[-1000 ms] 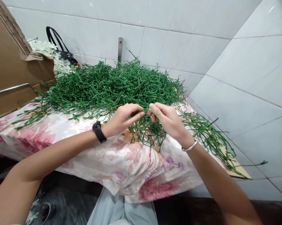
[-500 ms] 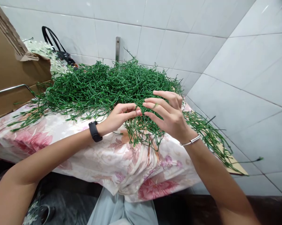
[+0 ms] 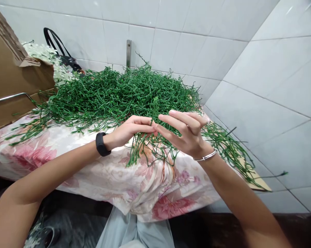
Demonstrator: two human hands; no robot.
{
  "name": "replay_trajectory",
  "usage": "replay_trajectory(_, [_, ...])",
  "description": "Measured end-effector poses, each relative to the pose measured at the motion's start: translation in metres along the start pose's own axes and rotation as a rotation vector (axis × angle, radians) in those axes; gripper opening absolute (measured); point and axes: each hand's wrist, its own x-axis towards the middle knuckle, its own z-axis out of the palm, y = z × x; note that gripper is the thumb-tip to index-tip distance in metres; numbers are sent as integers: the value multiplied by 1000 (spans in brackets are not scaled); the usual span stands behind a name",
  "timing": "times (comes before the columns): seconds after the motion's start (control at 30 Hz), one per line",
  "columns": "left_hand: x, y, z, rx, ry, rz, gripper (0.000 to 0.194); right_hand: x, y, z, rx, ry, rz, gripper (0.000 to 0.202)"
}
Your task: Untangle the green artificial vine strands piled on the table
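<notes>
A thick heap of green artificial stems with small budded tips lies across the cloth-covered table. My left hand, wearing a black wristband, pinches a small bunch of stems between thumb and fingers. The lower ends of that bunch hang toward me over the cloth, and a budded tip stands up just above the fingertips. Close on its right, my right hand has its fingers stretched and apart. One of its lower fingertips touches the left fingertips; whether it presses on a stem is hard to see.
A floral cloth drapes over the front edge. More stems trail over a pale board on the right. At left stand a cardboard box, white artificial flowers and a black bag. Tiled walls close off back and right.
My right hand has moved down and left until a fingertip meets my left hand. The held bunch has swung left, and a budded tip now rises above the left fingertips.
</notes>
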Motion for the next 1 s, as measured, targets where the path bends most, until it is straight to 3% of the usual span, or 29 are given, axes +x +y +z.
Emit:
replay_trajectory(0.33, [3,-5,2,18,103,-20,12,0,0,-3,-43,26,-126,9])
replay_trajectory(0.57, [4,1,-2,0,107,-43,15,0,0,1,2,-155,2,20])
replay_trajectory(0.77, [2,-3,0,-40,52,-67,12,2,-5,-2,-70,-78,-42,10])
replay_trajectory(1.0, [1,-1,0,-49,29,-51,14,-2,-6,4,-62,-23,-26,17])
